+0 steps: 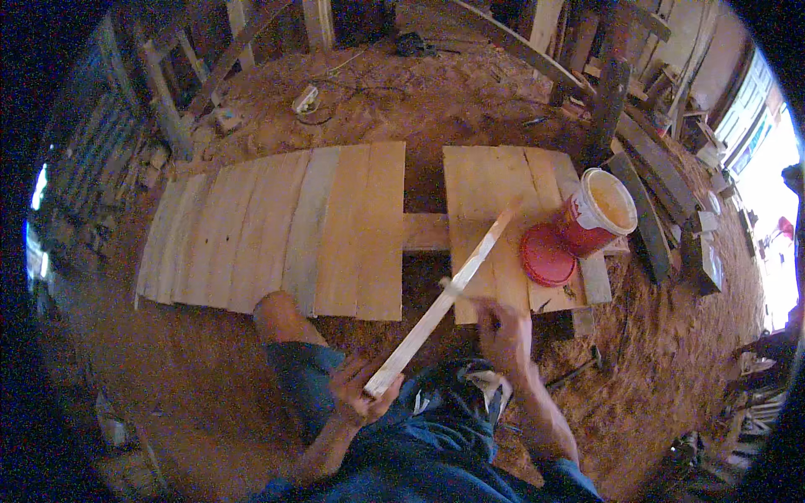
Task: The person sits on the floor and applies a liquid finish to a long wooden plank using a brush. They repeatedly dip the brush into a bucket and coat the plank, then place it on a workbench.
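Note:
My left hand (362,391) grips the lower end of a long, narrow wooden strip (429,325), which slants up and away to the right over the boards. The strip's upper face looks pale and shiny along part of its length. Beside the strip's middle, my right hand (505,335) is closed and smeared by motion. A small pale thing (451,287) shows at its fingertips against the strip, too blurred to name. Beyond the right hand, a red and white bucket (587,228) with yellowish contents stands open on the boards, its red lid (549,255) lying beside it.
Flat wooden boards lie side by side in a left panel (251,230) and a right panel (482,180), with a gap between them and a crosspiece (426,231) below. Timber offcuts (658,180) lie at the right. A hammer-like tool (579,369) rests on the dirt floor.

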`<state>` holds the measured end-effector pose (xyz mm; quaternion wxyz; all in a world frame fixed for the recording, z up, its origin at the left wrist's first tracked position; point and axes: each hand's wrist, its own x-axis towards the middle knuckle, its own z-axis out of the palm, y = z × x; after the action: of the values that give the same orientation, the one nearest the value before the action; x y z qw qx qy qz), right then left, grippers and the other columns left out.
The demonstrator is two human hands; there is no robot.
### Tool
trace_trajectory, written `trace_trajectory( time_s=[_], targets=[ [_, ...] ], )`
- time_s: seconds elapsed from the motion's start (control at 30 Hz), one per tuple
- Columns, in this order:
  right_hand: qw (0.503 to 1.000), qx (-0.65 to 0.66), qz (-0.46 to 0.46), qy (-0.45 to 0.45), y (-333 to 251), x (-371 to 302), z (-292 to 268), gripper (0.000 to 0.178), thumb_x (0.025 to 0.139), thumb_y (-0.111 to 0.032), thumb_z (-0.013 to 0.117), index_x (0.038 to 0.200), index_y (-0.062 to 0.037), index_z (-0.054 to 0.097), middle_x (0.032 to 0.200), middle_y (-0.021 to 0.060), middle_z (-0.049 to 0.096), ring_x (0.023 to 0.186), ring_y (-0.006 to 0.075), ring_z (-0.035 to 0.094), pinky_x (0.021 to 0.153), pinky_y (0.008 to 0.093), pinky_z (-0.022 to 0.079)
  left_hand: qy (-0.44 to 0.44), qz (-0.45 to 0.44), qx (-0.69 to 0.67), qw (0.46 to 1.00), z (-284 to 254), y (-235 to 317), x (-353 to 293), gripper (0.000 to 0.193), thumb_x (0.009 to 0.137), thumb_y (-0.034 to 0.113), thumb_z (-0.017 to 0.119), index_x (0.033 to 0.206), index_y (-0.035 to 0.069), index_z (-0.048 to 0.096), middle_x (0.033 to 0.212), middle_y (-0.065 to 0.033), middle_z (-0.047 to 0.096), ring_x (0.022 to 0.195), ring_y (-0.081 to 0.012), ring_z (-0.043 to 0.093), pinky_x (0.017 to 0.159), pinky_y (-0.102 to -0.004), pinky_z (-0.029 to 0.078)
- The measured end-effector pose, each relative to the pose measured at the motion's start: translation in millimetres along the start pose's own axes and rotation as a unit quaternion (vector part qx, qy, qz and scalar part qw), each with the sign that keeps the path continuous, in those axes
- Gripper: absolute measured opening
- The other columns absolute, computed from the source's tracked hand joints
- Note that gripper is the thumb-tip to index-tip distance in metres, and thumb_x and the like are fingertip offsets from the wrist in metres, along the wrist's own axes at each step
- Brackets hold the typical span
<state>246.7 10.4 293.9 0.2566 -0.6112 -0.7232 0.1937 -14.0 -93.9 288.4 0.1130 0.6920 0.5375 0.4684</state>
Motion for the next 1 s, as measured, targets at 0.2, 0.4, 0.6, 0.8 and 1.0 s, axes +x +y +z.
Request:
trace_trajectory(
  time_s=[0.2, 0.4, 0.6, 0.8, 1.0],
  targets=[
    [0.992, -0.011, 0.000, 0.122, 55.0, 74.8, 8.4, 0.018, 0.091, -0.019, 0.059, 0.097, -0.0064, 0.070, 0.077, 0.0206, 0.067, 0.068, 0.0392, 0.065, 0.058, 0.0475, 0.048, -0.001, 0.033, 0.024, 0.999, -30.0, 6.5, 3.6, 0.029, 0.071, 0.015, 0.080, 0.096, 0.002, 0.072, 0.083, -0.0096, 0.071, 0.065, -0.0272, 0.065, 0.058, -0.0376, 0.053],
    [0.995, 0.093, 0.023, 0.003, 3.5, 14.2, -3.5, 0.021, 0.093, -0.020, 0.063, 0.102, -0.0034, 0.071, 0.089, 0.0179, 0.070, 0.079, 0.0336, 0.070, 0.069, 0.0396, 0.054, -0.010, 0.055, 0.037, 0.998, -30.0, 10.2, 7.0, 0.027, 0.072, 0.015, 0.080, 0.095, 0.002, 0.073, 0.081, -0.0106, 0.071, 0.059, -0.0254, 0.060, 0.053, -0.0356, 0.049],
    [0.992, 0.123, 0.035, -0.007, -8.9, 6.6, -5.4, 0.019, 0.093, -0.015, 0.062, 0.105, -0.0032, 0.071, 0.095, 0.0168, 0.072, 0.091, 0.0316, 0.071, 0.082, 0.0371, 0.055, 0.078, 0.089, -0.027, 0.993, -31.8, -18.9, -9.5, 0.028, 0.077, 0.026, 0.075, 0.090, 0.001, 0.072, 0.078, -0.0127, 0.070, 0.057, -0.0243, 0.061, 0.050, -0.0352, 0.049],
    [0.965, 0.128, 0.001, 0.227, 99.7, 103.7, 35.6, 0.026, 0.090, -0.009, 0.061, 0.114, -0.0024, 0.067, 0.085, 0.0216, 0.066, 0.077, 0.0352, 0.066, 0.067, 0.0425, 0.050, 0.064, 0.148, 0.065, 0.985, -59.9, -26.5, -24.4, 0.030, 0.082, 0.033, 0.069, 0.087, 0.004, 0.070, 0.076, -0.0113, 0.069, 0.056, -0.0237, 0.060, 0.047, -0.0362, 0.046],
    [0.991, -0.041, 0.035, 0.122, 98.3, 85.6, 47.9, 0.041, 0.090, -0.002, 0.051, 0.129, -0.0106, 0.061, 0.086, 0.0188, 0.060, 0.079, 0.0390, 0.062, 0.068, 0.0477, 0.050, -0.040, 0.039, 0.109, 0.992, -75.4, -14.7, -25.2, 0.030, 0.085, 0.035, 0.065, 0.090, 0.006, 0.067, 0.075, -0.0092, 0.068, 0.055, -0.0231, 0.058, 0.045, -0.0372, 0.042]
  ],
)
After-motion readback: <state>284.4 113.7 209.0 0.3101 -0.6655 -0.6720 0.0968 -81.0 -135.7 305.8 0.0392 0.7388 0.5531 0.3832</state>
